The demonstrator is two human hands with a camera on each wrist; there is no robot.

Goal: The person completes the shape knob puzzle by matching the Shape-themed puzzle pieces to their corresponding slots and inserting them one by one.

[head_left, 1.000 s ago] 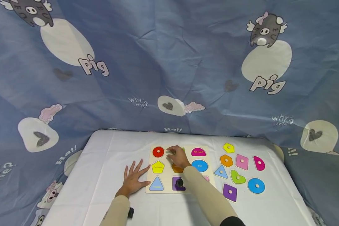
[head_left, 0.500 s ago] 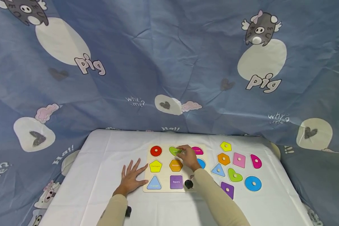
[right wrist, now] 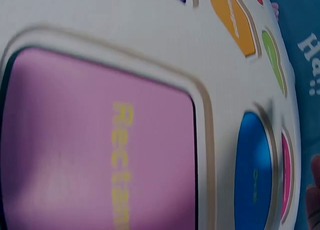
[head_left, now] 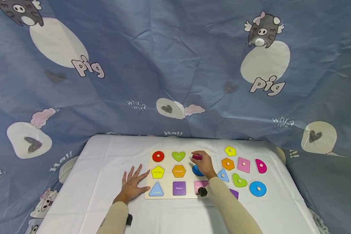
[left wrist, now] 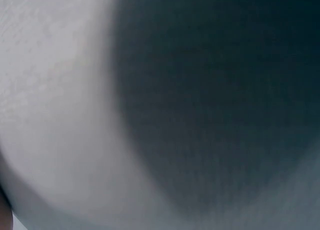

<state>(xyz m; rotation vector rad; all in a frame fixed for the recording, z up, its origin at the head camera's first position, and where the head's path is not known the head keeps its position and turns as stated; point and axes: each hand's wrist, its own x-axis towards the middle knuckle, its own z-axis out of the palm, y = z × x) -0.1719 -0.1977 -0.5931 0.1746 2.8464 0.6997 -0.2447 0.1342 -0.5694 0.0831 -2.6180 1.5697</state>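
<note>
Right hand: shifted right from green heart to pink half-round, thumb and finger parted. Left hand: fingers spread, at left edge of puzzle board.

Puzzle board is smooth, matt, wood-like; loose pieces, smooth-faced; table cover, matt white cloth, lightly creased; backdrop, printed cloth, wrinkled; sleeves, matt cloth.

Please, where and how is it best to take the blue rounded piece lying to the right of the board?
By its small knob, probably best pinched from straight above: the blue rounded piece seems to lie flat on the white cloth, knob up near its middle, while its low edge likely offers little to hold.
</note>
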